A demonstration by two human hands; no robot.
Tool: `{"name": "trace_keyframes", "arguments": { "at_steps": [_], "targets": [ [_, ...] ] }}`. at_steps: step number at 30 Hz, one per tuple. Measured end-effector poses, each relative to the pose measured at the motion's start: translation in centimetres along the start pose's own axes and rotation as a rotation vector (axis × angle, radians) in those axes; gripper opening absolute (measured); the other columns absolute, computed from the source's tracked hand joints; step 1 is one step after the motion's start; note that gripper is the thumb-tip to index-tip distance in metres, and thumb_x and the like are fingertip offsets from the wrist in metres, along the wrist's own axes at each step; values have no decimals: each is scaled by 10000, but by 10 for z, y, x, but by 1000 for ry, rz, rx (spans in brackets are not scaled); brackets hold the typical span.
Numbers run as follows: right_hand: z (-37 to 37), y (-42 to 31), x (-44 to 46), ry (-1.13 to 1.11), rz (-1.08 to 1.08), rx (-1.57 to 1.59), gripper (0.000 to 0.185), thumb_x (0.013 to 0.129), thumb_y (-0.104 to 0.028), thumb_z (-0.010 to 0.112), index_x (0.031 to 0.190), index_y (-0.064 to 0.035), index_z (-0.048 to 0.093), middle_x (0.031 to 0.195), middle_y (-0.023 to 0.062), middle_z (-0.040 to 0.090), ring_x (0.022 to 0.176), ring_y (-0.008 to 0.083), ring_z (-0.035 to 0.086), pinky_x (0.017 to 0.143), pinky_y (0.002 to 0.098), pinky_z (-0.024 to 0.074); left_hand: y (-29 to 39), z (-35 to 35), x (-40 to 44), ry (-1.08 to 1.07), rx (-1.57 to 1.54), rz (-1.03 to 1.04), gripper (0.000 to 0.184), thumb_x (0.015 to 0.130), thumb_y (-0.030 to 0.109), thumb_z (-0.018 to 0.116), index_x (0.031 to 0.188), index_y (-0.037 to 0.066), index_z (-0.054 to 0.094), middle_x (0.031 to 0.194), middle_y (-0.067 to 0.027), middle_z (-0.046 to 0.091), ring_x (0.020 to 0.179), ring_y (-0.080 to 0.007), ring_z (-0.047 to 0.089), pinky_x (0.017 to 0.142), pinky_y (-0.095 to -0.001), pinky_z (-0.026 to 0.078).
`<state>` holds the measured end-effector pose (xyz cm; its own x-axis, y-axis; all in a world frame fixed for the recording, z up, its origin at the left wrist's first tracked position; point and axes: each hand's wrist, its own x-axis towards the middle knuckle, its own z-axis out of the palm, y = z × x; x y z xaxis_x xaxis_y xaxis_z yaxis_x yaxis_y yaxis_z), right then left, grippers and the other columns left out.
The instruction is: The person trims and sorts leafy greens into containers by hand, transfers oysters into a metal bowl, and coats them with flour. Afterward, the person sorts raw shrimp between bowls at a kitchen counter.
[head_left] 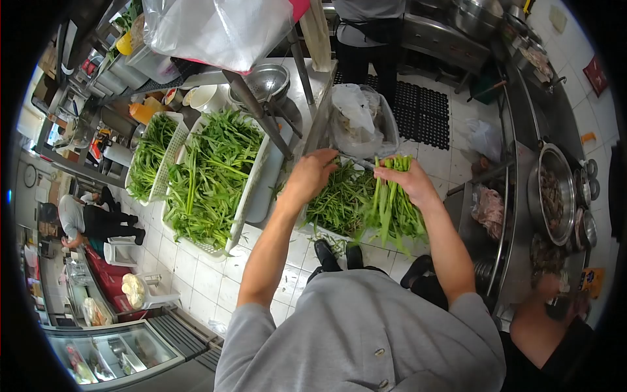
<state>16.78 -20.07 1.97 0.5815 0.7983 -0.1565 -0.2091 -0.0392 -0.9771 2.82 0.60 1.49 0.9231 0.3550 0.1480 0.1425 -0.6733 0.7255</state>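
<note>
My right hand [406, 178] is closed round a bunch of green leafy stems [394, 209], whose leaves hang down toward my body. My left hand [315, 175] is over the left edge of a container of loose greens [336, 199]; its fingers point right, partly spread, and nothing shows in them. The greens in that container lie below and between my hands. To the left, a large white basket [247, 189] is heaped with long leafy greens, and a smaller white basket [159, 171] of greens stands beside it.
A bin lined with plastic [390, 134] stands beyond my hands. One person [369, 49] stands ahead, another [85, 215] is at far left. A co-worker's arm [539, 320] is at lower right, near a counter with a metal bowl [537, 196]. Metal table legs rise at centre left.
</note>
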Motion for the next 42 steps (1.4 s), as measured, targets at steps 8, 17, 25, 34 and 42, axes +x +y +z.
{"name": "trace_keyframes", "arguments": {
  "at_steps": [8, 17, 25, 34, 42],
  "targets": [
    [16, -7, 15, 25, -48, 283, 286, 835, -178, 733, 1026, 15, 643, 817, 21, 610, 721, 98, 578, 637, 251, 459, 35, 6, 6, -245, -528, -231, 241, 908, 166, 650, 1068, -14, 661, 901, -29, 668, 829, -85, 595, 773, -239, 475],
    [23, -17, 36, -58, -72, 380, 184, 863, -166, 693, 964, -23, 634, 837, 53, 632, 743, 125, 617, 649, 263, 500, 50, -24, 17, -268, -369, -180, 335, 916, 264, 643, 1088, -23, 663, 917, -71, 685, 841, -111, 599, 781, -259, 468],
    [79, -62, 48, -125, -210, 413, 121, 876, -134, 648, 884, -29, 588, 758, 52, 607, 710, 160, 602, 648, 290, 501, 55, -66, 11, -188, -601, 26, 746, 912, 374, 630, 1439, -26, 285, 1333, -112, 492, 1244, -190, 445, 1053, -326, 344],
    [191, -105, 14, -418, -918, 259, 237, 877, -152, 673, 873, -13, 481, 659, 61, 532, 565, 156, 517, 535, 266, 434, 85, -144, -58, -36, -347, 228, 1076, 638, 160, 834, 1477, 50, 169, 1192, -173, 566, 1126, -368, 546, 957, -415, 440],
    [291, -121, 38, -492, -1053, -114, 879, 595, -350, 901, 1266, 4, 455, 1112, 206, 586, 1056, 330, 574, 936, 441, 438, 8, -287, -104, 160, 220, 400, 811, 618, 82, 774, 1348, 65, 422, 990, -100, 628, 944, -317, 584, 870, -417, 450]
  ]
}}
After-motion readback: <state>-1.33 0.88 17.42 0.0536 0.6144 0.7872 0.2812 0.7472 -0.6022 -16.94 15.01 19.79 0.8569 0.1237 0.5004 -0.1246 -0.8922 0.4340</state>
